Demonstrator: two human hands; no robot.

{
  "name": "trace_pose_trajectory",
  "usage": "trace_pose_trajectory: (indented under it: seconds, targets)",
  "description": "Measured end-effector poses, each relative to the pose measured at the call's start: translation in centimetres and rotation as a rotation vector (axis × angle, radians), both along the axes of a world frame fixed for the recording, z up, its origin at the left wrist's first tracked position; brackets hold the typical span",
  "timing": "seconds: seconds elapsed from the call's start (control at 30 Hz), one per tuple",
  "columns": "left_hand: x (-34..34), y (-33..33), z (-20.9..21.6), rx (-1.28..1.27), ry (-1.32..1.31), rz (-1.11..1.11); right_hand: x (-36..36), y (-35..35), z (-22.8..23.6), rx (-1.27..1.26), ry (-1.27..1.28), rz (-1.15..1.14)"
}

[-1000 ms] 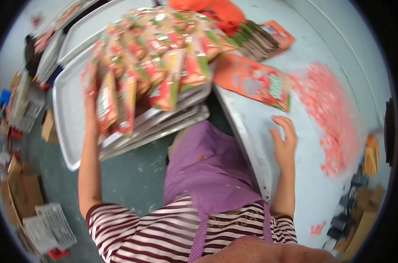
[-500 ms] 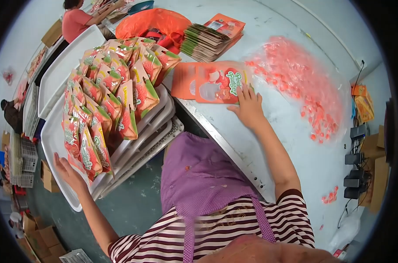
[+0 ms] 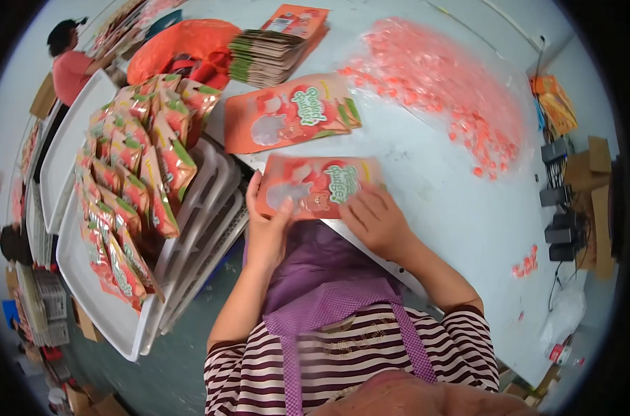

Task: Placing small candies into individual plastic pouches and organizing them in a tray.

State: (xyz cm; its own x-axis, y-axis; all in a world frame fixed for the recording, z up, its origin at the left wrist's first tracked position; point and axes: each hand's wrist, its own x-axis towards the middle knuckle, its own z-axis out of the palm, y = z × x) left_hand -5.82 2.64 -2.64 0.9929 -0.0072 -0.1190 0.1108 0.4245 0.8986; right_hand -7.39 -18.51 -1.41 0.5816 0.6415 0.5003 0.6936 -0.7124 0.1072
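In front of me I hold a flat orange-pink candy pouch [image 3: 308, 182] with a clear window and a printed bear. My left hand [image 3: 268, 225] grips its left end, thumb on the front. At its right end my right hand [image 3: 372, 220] pinches the pouch with curled fingers. Just beyond lies a small pile of matching pouches [image 3: 273, 114], flat on the table. To the left, filled pouches [image 3: 131, 156] stand packed in rows on a white plastic tray [image 3: 96, 305].
A clear bag of pink candies [image 3: 446, 83] spreads over the white table [image 3: 426, 208], with loose candies [image 3: 526, 262] nearer its right edge. Behind the pouches are a pouch stack [image 3: 270, 55] and an orange plastic bag [image 3: 183, 45]. A co-worker in pink [image 3: 72, 73] works at far left.
My left hand has left the tray and now holds a pouch with my right hand, which has drawn it off the pile toward me. The view has shifted, too.
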Motion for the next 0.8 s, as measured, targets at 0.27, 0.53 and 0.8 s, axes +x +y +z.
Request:
trace_pose_trajectory:
  seconds: [0.27,0.53,0.8]
  targets:
    - [1.2,0.4,-0.3,-0.189,0.017,0.100,0.1,-2.8,-2.0,1.387,0.575,-0.488]
    - [1.5,0.5,-0.9,-0.137,-0.043,0.129,0.3,-2.5,0.4,1.872,1.583,-0.140]
    - [1.3,0.8,-1.3,0.544,-0.216,0.419,0.1,-2.6,0.3,1.476,1.230,-0.344]
